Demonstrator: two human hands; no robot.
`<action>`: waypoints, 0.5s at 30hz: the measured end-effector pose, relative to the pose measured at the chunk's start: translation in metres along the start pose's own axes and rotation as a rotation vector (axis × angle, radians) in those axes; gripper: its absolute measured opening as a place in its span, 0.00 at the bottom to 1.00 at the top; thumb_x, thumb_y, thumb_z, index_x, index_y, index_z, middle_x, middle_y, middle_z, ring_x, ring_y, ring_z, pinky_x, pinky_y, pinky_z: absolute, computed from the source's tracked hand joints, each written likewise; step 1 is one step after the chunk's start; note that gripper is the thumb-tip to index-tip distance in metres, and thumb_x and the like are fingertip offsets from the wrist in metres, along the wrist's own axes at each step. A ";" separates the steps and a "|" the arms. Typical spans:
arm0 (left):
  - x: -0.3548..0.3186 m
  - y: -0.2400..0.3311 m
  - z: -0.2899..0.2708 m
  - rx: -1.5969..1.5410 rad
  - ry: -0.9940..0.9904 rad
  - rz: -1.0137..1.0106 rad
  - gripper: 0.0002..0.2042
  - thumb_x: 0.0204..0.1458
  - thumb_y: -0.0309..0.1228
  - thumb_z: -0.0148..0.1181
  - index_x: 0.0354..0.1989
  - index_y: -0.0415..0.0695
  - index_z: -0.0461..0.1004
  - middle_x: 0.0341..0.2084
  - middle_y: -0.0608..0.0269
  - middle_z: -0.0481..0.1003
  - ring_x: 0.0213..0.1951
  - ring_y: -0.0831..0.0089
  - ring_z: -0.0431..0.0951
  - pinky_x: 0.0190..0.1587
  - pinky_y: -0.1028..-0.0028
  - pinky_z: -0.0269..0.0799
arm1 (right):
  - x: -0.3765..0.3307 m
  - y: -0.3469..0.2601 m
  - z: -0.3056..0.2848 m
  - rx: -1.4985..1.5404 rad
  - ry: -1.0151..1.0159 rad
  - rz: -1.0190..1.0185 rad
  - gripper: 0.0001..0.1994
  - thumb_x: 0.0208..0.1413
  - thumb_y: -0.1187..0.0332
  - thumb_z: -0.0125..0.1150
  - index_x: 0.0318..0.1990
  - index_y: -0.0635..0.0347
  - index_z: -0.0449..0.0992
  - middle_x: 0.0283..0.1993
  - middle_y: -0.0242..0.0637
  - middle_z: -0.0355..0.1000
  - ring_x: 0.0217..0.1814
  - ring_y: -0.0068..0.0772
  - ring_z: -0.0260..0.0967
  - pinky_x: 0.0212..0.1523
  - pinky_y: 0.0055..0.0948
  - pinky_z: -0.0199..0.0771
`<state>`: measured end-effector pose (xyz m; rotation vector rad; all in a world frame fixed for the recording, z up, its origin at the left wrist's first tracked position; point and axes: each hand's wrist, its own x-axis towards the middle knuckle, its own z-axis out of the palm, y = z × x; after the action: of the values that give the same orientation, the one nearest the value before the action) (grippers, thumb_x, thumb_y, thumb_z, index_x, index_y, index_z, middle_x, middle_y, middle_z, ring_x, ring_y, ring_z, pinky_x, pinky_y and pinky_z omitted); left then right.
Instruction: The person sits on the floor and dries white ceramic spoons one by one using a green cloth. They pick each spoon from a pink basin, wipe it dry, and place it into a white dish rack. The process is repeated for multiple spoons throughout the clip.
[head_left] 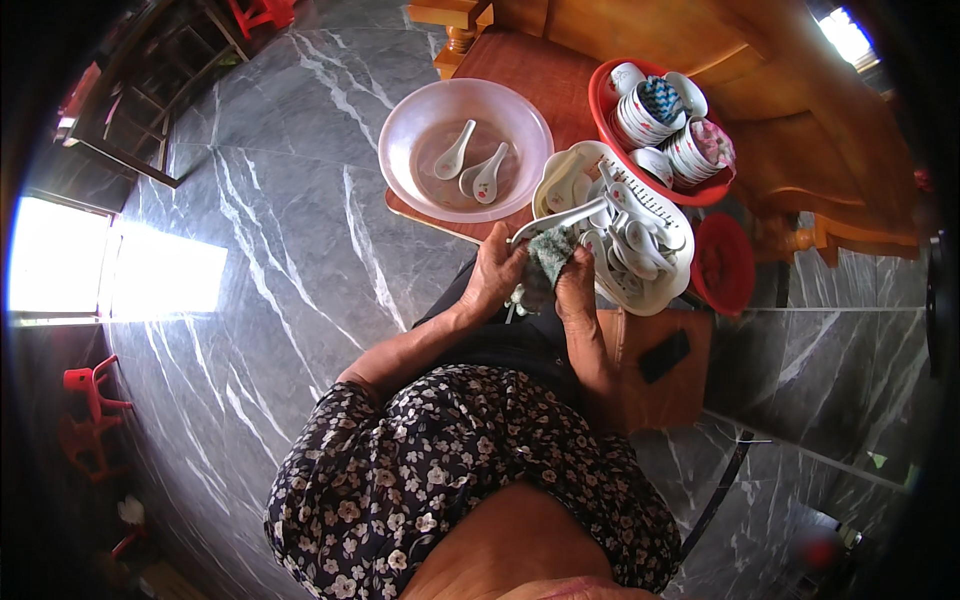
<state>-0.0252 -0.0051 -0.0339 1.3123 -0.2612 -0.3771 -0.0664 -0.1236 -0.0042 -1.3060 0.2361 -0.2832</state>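
My left hand [496,268] is closed around one end of a white soup spoon [565,216], which slants up to the right over the rim of a white basket [672,285]. Bunched in my right hand [575,285] is a green cloth [551,250], close against the spoon. The basket holds many white soup spoons [635,245], piled in different directions. Beyond my left hand stands a pale pink plastic basin [398,150]. A few white soup spoons [486,183], at least one with a red flower print, lie in it.
A red basin [606,112] with stacked bowls [645,115] and checked cloths stands at the far right. Near it is a smaller red basin [722,265]. A dark phone [665,357] lies on the brown seat [640,395] by my right arm. A carved wooden bench [780,120] rises behind.
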 end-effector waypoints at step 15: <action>-0.015 0.050 0.004 0.324 -0.160 -0.024 0.07 0.47 0.25 0.54 0.32 0.39 0.64 0.15 0.66 0.67 0.20 0.82 0.64 0.22 0.78 0.60 | 0.009 -0.017 -0.032 -0.024 0.243 -0.175 0.08 0.46 0.78 0.50 0.34 0.66 0.74 0.32 0.28 0.71 0.33 0.20 0.66 0.36 0.22 0.67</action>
<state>-0.0340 0.0077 0.0165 1.6067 -0.4559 -0.4756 -0.0698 -0.1598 0.0044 -1.3178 0.3319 -0.5912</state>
